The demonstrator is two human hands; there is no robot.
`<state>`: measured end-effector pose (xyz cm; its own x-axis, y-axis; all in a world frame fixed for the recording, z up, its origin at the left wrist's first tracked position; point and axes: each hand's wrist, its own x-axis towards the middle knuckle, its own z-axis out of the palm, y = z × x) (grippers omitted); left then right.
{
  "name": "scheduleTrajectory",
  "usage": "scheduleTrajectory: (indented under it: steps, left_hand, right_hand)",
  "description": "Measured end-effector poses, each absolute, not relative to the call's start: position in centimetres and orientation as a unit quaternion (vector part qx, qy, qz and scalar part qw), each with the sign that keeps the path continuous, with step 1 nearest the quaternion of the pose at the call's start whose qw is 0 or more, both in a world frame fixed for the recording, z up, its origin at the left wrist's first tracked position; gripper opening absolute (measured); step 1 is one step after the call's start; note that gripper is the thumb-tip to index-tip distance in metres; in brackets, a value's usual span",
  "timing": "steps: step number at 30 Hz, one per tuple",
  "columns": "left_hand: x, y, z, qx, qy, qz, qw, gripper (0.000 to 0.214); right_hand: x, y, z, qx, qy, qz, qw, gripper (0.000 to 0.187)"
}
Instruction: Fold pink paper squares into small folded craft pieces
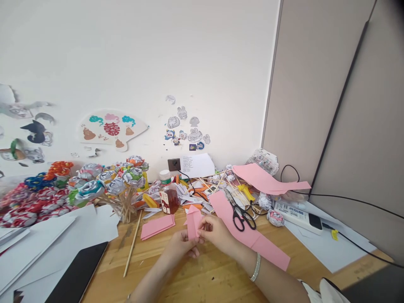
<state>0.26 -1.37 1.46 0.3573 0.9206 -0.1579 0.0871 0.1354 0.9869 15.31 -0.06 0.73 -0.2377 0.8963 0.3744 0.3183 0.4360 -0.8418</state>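
A small folded piece of pink paper (193, 221), its top end creased to a point, is held upright above the wooden table. My left hand (183, 246) grips its lower end between thumb and fingers. At the paper's right edge, my right hand (213, 229) pinches it with thumb and forefinger. Just left of my hands lies a stack of pink paper rectangles (158, 227). To the right, black-handled scissors (242, 219) rest on a long pink paper strip (268, 248). A jar of reddish liquid (169, 198) stands behind my left hand.
Paper flowers on sticks (116, 185) crowd the back left. A wooden stick (132, 244), a black tablet-like slab (78, 273) and white sheets (38, 248) lie to the left. Paper scraps line the wall; a power strip (298, 216) with cables sits at right.
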Motion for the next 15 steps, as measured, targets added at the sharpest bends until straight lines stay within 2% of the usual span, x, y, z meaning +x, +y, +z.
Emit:
scheduleTrajectory:
  steps: [11, 15]
  left_hand:
    - [0.53, -1.74, 2.06, 0.566, 0.457, 0.354, 0.587, 0.034]
    - [0.41, -1.66, 1.91, 0.564, 0.452, 0.362, 0.589, 0.035]
  right_hand:
    - [15.19, 0.11, 0.33, -0.421, -0.715, 0.315, 0.46, 0.007]
    - [15.22, 0.23, 0.13, -0.415, -0.707, 0.317, 0.477, 0.014]
